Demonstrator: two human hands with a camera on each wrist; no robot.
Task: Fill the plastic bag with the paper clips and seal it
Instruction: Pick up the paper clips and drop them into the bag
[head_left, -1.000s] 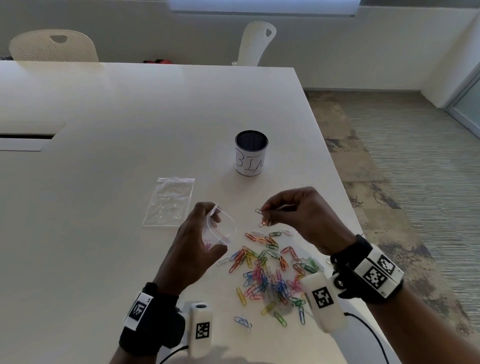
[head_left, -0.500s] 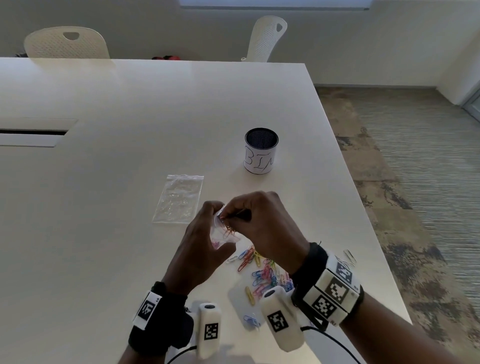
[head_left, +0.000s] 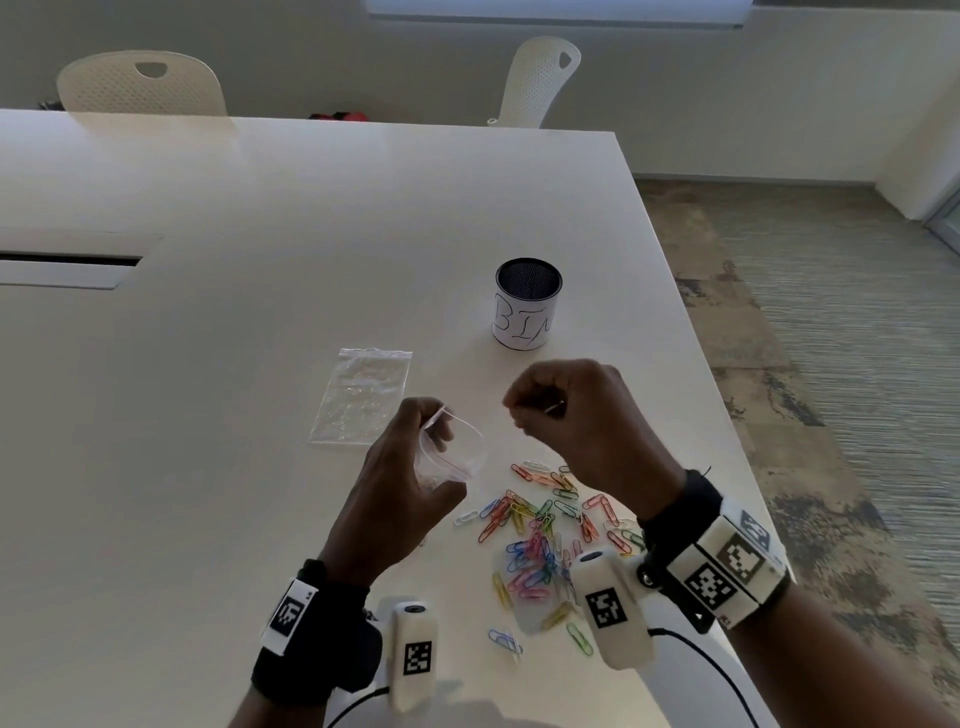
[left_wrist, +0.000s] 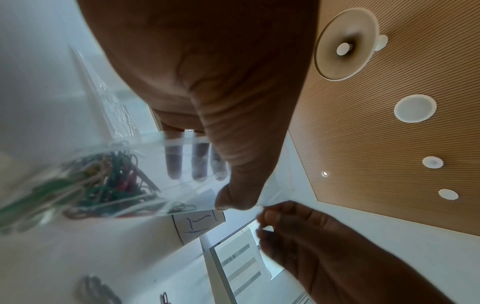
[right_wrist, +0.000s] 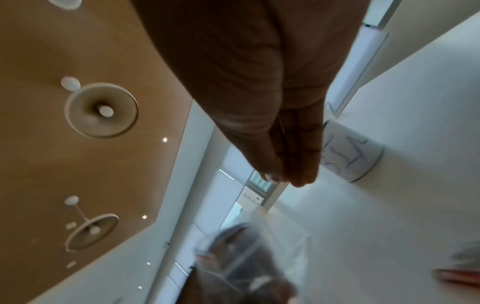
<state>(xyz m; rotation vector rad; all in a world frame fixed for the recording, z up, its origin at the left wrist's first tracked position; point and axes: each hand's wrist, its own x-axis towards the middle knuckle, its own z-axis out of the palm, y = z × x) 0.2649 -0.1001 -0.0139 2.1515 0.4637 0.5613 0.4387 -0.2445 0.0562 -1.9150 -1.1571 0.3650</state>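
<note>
— Status of the left hand (head_left: 400, 483)?
— Raised above the worktop (head_left: 208, 415), thumb and fingers pinching the plastic bag (head_left: 452, 449) at its rim, mouth held open. The left wrist view shows coloured paper clips already lying in the bag's bottom.

— And the right hand (head_left: 571, 415)?
— At 3 o'clock of the bag, just beside its mouth but apart from it. Fingers curled together; a thin sliver shows between them, but I cannot tell whether it is a clip.

— Remaining stock?
— A loose pile of paper clips (head_left: 540, 535) on the worktop at 5 o'clock of the bag. A spare flat bag (head_left: 363, 397) lies at 10 o'clock; a mesh cup (head_left: 527, 304) marked "BIN" stands at 1 o'clock.
</note>
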